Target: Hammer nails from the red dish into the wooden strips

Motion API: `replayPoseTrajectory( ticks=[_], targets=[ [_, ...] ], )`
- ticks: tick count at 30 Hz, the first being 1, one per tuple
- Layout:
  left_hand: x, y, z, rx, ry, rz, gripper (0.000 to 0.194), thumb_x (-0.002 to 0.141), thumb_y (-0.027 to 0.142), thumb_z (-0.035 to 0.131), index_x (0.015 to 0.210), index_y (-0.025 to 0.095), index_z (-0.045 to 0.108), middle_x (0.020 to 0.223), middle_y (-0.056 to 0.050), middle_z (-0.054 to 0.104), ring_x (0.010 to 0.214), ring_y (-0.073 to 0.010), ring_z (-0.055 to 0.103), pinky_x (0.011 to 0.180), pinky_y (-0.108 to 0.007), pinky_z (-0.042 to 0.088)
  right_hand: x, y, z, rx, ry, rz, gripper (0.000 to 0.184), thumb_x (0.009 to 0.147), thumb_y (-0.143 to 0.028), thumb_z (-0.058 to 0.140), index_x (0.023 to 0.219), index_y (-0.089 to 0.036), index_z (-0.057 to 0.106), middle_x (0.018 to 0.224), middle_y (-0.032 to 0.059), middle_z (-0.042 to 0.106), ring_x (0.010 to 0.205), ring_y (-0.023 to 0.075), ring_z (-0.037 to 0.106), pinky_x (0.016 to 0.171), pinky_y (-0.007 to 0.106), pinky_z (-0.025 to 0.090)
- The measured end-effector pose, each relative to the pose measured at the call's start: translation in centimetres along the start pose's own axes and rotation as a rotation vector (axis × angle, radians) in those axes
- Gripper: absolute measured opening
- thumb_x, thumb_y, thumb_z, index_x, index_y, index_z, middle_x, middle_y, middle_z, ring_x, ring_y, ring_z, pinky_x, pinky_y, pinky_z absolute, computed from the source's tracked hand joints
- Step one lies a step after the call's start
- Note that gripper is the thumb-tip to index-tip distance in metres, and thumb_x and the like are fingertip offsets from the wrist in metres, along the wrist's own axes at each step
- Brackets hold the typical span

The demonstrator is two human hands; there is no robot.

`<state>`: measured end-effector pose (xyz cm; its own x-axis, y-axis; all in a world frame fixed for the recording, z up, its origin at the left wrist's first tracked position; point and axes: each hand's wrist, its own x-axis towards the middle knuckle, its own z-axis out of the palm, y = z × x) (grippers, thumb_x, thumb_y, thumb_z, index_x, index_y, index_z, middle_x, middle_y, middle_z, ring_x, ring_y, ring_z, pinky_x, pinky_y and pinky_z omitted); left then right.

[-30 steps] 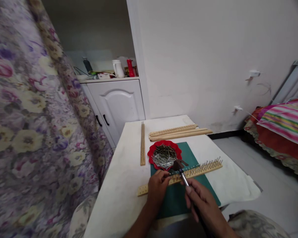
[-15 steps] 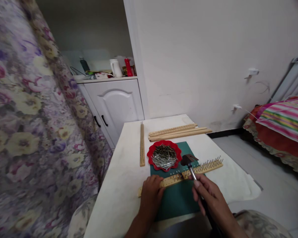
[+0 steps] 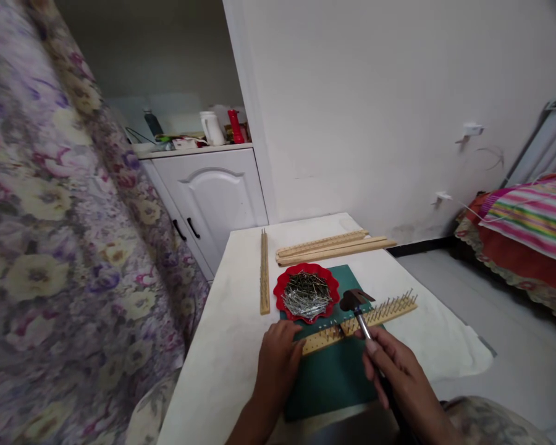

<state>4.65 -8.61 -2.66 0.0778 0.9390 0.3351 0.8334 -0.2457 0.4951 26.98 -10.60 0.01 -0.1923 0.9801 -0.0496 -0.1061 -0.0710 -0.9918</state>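
In my right hand is a claw hammer, gripped by its handle, its dark head above the nailed strip. My left hand is closed over the left part of a wooden strip, covering that end. Rows of nails stand up from the strip's right and middle parts, while small holes show in its bare left part. Under the strip lies a green mat. Just behind the strip, a red scalloped bowl holds many loose nails, some silver and some darker.
At the table's back lie several wooden strips. Another narrow strip with nails lies lengthwise left of the bowl. The white table meets the wall behind. A floral curtain hangs at left; a bed is at right.
My left hand has shifted left along the strip, away from the nails, and now grips its left part. The hammer has moved right, off the spot beside that hand.
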Motion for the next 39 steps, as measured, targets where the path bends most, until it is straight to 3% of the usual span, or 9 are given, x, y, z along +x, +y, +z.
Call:
replayPoseTrajectory(
  ticks=[5,11,18,27,30,33,36,39],
  targets=[
    [4.8,1.2,0.7,0.088,-0.093,0.085,0.018,0.085,0.016,0.045,0.089,0.02,0.063,0.092,-0.006,0.061,0.09,-0.0196,0.054,0.079,-0.031,0.042,0.0,-0.5,0.2,0.003,0.003,0.008,0.032,0.089,-0.048,0.047,0.103,-0.02,0.052,0.057,-0.0068,0.053,0.031,0.0059,0.037,0.033,0.018,0.022],
    [8.9,2.0,2.6,0.324,-0.301,-0.012,0.015,0.081,0.013,0.051,0.083,0.016,0.065,0.091,-0.008,0.062,0.086,-0.0198,0.058,0.073,-0.029,0.041,-0.2,-0.9,0.1,0.019,-0.003,0.046,0.035,0.086,-0.052,0.048,0.101,-0.02,0.05,0.055,-0.0079,0.052,0.029,0.005,0.035,0.032,0.018,0.022],
    [9.4,1.8,2.9,0.364,-0.31,-0.018,0.014,0.08,0.015,0.051,0.079,0.016,0.065,0.088,-0.01,0.063,0.082,-0.0223,0.06,0.066,-0.029,0.04,-0.1,-0.2,-0.4,0.023,-0.024,0.047,0.038,0.085,-0.056,0.046,0.1,-0.021,0.048,0.054,-0.0084,0.053,0.027,0.0041,0.035,0.03,0.016,0.02],
    [8.2,1.6,2.5,0.312,-0.209,0.009,0.021,0.086,0.018,0.043,0.082,0.018,0.064,0.089,-0.007,0.063,0.085,-0.0199,0.057,0.07,-0.028,0.039,0.4,0.3,-0.2,0.015,0.003,0.011,0.031,0.089,-0.049,0.046,0.101,-0.021,0.051,0.056,-0.0083,0.053,0.03,0.0051,0.035,0.03,0.016,0.022],
    [7.8,1.6,2.1,0.208,-0.121,0.047,0.02,0.087,0.018,0.042,0.081,0.018,0.062,0.087,-0.007,0.061,0.085,-0.0192,0.055,0.073,-0.029,0.04,0.7,0.3,0.1,-0.009,0.013,-0.005,0.03,0.088,-0.048,0.047,0.1,-0.021,0.053,0.056,-0.0084,0.052,0.03,0.0052,0.036,0.03,0.015,0.024],
    [7.1,2.2,1.5,-0.04,0.014,0.07,0.021,0.089,0.023,0.039,0.081,0.018,0.058,0.085,-0.005,0.059,0.083,-0.018,0.055,0.075,-0.029,0.042,1.0,0.4,0.5,-0.027,0.02,-0.006,0.032,0.084,-0.047,0.054,0.101,-0.02,0.051,0.054,-0.0101,0.05,0.028,0.004,0.035,0.029,0.014,0.025],
    [5.6,3.3,0.9,-0.477,0.088,-0.063,0.018,0.088,0.03,0.042,0.081,0.019,0.054,0.076,-0.002,0.06,0.072,-0.0156,0.058,0.068,-0.028,0.046,1.3,0.6,1.1,-0.021,0.038,-0.022,0.032,0.081,-0.044,0.059,0.101,-0.02,0.05,0.055,-0.0103,0.051,0.027,0.0029,0.035,0.028,0.014,0.026],
    [3.8,4.6,1.1,-0.929,0.054,-0.247,0.016,0.084,0.034,0.05,0.082,0.017,0.052,0.067,0.0,0.061,0.063,-0.0139,0.059,0.061,-0.026,0.047,1.5,0.6,1.7,-0.007,0.053,-0.036,0.03,0.08,-0.043,0.061,0.096,-0.02,0.05,0.058,-0.008,0.057,0.027,0.003,0.036,0.027,0.014,0.027]
  ],
)
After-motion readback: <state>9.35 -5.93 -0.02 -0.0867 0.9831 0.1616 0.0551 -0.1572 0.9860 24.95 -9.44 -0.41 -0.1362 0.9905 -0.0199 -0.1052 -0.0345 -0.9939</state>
